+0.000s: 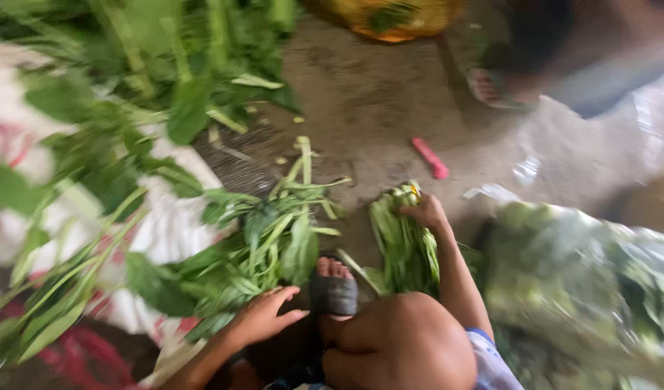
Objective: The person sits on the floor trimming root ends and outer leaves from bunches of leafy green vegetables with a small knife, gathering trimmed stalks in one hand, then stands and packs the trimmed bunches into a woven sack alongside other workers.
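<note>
At the far left, long green leafy stalks (72,289) lie spread over a white woven sack with red print (166,231), and a bigger heap of broad green leaves (166,65) fills the upper left corner. Just right of these, a loose pile of green leafy stems (267,245) rests on the grey concrete floor (368,94). The left hand (263,318) lies on the near edge of this pile, fingers spread fairly wide and flat, gripping nothing. Beside it, a foot in a dark grey sandal (333,289) stands between the pile and a tight bundle of green stems (404,245). The right hand (426,211) is closed around the top of that bundle, which stands nearly upright on the floor in front of the person's knee. A small pink stick-shaped object (430,158) lies on the floor beyond the bundle, well apart. At the right, a clear plastic bag stuffed with greens (584,282) sits close to the right forearm. Along the top edge are an orange-yellow mesh sack (389,18) and another person's sandalled foot (491,87), blurred.
</note>
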`<control>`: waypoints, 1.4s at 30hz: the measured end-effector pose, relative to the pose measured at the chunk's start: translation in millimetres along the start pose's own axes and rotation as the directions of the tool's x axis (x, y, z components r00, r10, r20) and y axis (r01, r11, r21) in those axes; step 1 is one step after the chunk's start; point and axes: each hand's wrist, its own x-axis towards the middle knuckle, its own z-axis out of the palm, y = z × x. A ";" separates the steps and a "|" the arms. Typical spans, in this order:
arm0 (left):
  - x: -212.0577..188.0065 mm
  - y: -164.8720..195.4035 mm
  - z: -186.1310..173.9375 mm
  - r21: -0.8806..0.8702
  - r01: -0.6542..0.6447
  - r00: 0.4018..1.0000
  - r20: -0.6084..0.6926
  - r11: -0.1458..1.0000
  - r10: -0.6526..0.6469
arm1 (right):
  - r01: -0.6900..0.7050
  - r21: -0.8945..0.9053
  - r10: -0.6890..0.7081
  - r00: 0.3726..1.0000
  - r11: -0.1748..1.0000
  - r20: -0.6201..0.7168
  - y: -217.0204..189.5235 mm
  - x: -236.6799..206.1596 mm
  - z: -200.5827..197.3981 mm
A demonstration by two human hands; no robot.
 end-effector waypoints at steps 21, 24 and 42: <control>-27.7 -75.2 -23.2 0.733 0.135 0.899 -0.374 0.667 0.229 | 0.332 0.232 -0.222 0.890 0.914 -0.398 -40.3 23.0 116.1; -28.7 -87.3 -25.4 0.731 0.189 0.846 -0.460 0.655 0.269 | 0.520 0.479 -0.402 0.853 0.707 -0.333 -85.6 22.5 142.6; -16.8 -101.0 -121.2 0.626 0.213 0.782 -0.570 0.750 0.253 | -0.172 0.835 -0.103 0.960 0.523 0.262 -175.7 -8.1 172.9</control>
